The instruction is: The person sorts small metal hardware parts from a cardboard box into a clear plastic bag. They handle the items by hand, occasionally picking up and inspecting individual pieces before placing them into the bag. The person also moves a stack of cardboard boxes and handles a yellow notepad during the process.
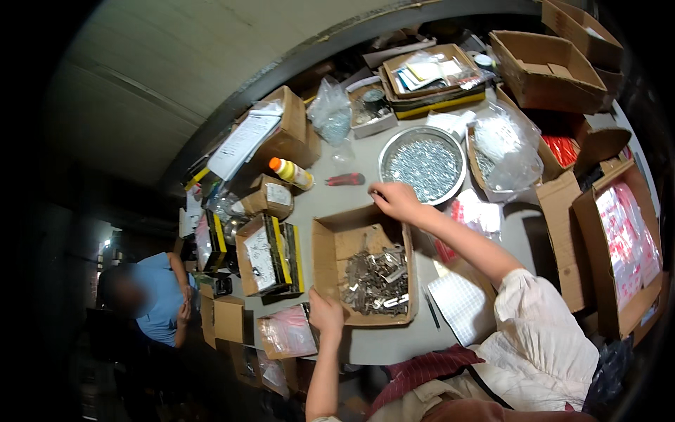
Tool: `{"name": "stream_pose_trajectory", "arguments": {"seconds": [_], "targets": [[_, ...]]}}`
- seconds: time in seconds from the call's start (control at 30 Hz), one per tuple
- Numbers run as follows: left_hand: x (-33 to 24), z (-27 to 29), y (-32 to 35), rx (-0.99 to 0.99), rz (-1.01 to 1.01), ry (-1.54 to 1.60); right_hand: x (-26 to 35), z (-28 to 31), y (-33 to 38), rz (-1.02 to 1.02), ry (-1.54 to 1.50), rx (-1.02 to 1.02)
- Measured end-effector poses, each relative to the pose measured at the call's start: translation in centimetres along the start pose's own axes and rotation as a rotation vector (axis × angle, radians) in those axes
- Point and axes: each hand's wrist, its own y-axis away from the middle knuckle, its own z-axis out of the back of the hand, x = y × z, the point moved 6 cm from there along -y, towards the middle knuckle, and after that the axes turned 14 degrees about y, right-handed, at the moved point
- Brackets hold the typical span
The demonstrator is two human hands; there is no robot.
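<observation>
A cardboard box [325, 257] stands on the table in front of me, partly filled with a jumble of small flat metal pieces [380, 281]. My left hand [326, 314] is closed at its near left corner, fingers curled over the wall. At the far right corner, my right hand [398, 202] grips the rim, its fingertips partly hidden. Just beyond the right hand sits a round metal bowl [383, 160] full of small shiny metal parts [423, 169]. A red and black cutter-like tool [344, 179] lies to the left of the bowl.
A yellow bottle with an orange cap [292, 173] lies beyond the box. Smaller boxes [261, 257] crowd the left. Gridded paper [460, 306] and a pen [432, 311] lie at right. A tall carton of pink-white packets [626, 239] stands far right. Another person [156, 292] sits left.
</observation>
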Motion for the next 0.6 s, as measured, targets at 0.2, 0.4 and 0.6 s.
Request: {"name": "stream_pose_trajectory", "arguments": {"seconds": [0.2, 0.4, 0.6], "targets": [[0.3, 0.2, -0.4, -0.063, 0.014, 0.000, 0.2, -13.0, -13.4, 0.411, 0.663, 0.393], [2.7, 1.2, 1.7, -0.074, 0.109, -0.021, -2.9, -23.3, -15.8, 0.305, 0.872, 0.811], [-3.9, -2.3, -3.0, -0.047, -0.131, 0.084, -25.1, -13.6, -21.5, -0.458, 1.520, 0.870]]}}
